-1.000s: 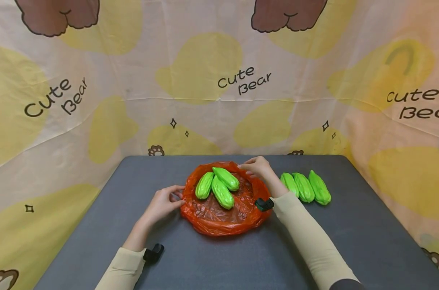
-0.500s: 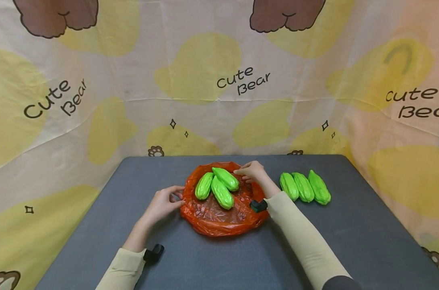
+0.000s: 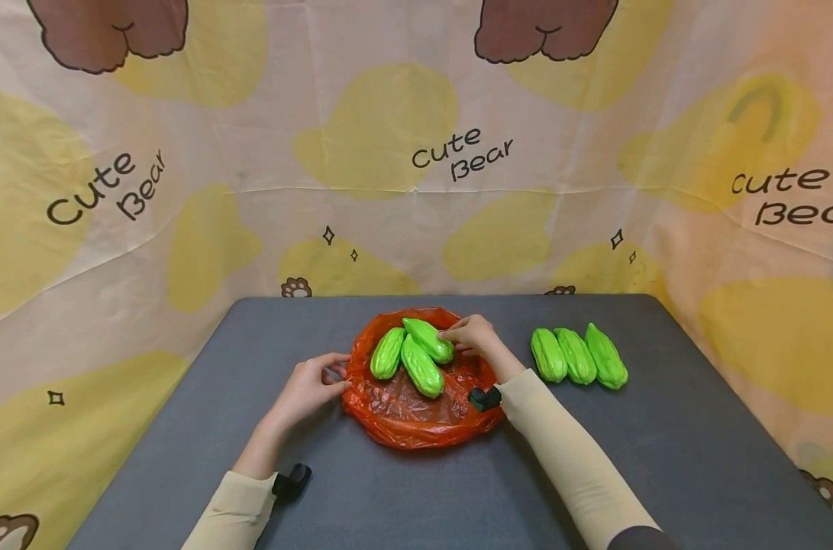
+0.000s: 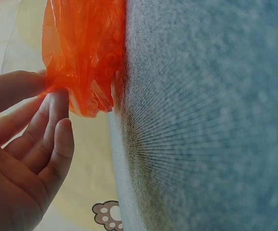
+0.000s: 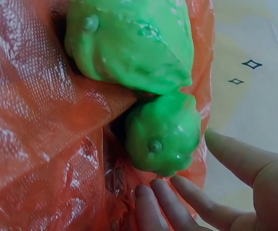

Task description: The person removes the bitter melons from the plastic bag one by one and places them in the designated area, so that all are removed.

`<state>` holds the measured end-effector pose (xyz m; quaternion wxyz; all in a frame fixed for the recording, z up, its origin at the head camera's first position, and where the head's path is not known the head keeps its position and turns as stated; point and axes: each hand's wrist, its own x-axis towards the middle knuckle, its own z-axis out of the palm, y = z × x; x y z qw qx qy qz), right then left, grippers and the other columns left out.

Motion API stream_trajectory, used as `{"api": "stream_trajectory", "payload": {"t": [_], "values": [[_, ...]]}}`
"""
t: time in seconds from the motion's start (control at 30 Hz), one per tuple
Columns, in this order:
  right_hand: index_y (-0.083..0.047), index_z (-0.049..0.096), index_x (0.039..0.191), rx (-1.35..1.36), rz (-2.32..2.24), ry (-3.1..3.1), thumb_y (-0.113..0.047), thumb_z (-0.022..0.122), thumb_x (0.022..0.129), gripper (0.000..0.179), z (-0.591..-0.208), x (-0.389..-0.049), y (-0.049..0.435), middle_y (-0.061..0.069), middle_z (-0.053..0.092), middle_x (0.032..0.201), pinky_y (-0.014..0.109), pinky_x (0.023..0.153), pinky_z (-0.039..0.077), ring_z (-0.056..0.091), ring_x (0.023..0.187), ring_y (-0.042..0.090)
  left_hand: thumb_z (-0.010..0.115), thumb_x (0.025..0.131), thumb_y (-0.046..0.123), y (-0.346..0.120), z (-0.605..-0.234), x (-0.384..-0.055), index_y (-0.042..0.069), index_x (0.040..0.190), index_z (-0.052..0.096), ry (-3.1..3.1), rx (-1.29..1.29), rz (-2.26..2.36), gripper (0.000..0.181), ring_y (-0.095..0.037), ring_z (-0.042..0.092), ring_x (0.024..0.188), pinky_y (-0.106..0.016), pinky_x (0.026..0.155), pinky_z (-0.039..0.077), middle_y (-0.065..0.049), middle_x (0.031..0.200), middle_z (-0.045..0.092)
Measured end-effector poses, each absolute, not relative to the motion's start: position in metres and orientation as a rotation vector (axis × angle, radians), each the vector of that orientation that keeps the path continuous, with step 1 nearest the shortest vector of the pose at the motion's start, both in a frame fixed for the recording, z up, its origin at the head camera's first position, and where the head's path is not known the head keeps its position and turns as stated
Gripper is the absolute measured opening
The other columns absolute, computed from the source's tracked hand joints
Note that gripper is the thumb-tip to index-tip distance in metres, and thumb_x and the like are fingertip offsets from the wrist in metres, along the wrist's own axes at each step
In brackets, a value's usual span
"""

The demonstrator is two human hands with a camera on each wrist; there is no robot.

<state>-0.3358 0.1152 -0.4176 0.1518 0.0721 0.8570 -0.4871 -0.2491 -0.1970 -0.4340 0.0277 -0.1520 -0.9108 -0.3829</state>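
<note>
Head view: the rearmost green gourd [image 3: 426, 339] lies in the red plastic bag [image 3: 416, 436] at the right hand [image 3: 476, 336]. Left wrist view: the left hand [image 4: 26, 144] pinches the bag's edge; hold it steady. Right wrist view: thumb and fingers spread about the gourd's end, contact unclear; close evenly, avoiding the adjacent gourd [image 5: 129, 48].

Orange bag [image 4: 83, 53] partly beyond left-wrist view

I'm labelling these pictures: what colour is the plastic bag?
Orange-red; the plastic bag shows best in the head view.
</note>
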Motion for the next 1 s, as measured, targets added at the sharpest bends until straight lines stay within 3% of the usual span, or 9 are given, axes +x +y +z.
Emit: {"api": "stream_trajectory", "payload": {"t": [0.87,0.93,1.0], "values": [[-0.006,0.06,0.128,0.207,-1.319,2.454,-0.03,0.077,0.078,0.057,-0.419,-0.333,0.098,0.013,0.052,0.137,0.036,0.08,0.054,0.06,0.105,0.024,0.071,0.082,0.012,-0.197,-0.429,-0.244,0.009,0.122,0.062,-2.824,-0.469,-1.198,0.042,-0.013,0.058,0.067,-0.025,0.058,0.047,-0.005,0.092,0.067],[-0.006,0.06,0.128,0.209,-1.321,2.454,-0.03,0.078,0.078,0.058,-0.419,-0.333,0.098,0.013,0.054,0.135,0.035,0.078,0.054,0.062,0.1,0.022,0.071,0.081,0.012,-0.197,-0.429,-0.244,0.009,0.122,0.062,-2.824,-0.466,-1.196,0.042,-0.013,0.058,0.067,-0.025,0.057,0.047,-0.005,0.091,0.067],[-0.004,0.065,0.12,0.21,-1.3,2.468,-0.032,0.079,0.077,0.052,-0.419,-0.332,0.098,0.012,0.061,0.119,0.034,0.074,0.053,0.062,0.087,0.019,0.072,0.081,0.012,-0.197,-0.429,-0.243,0.009,0.122,0.063,-2.822,-0.464,-1.197,0.042,-0.013,0.058,0.066,-0.025,0.057,0.046,-0.005,0.091,0.067]]}}
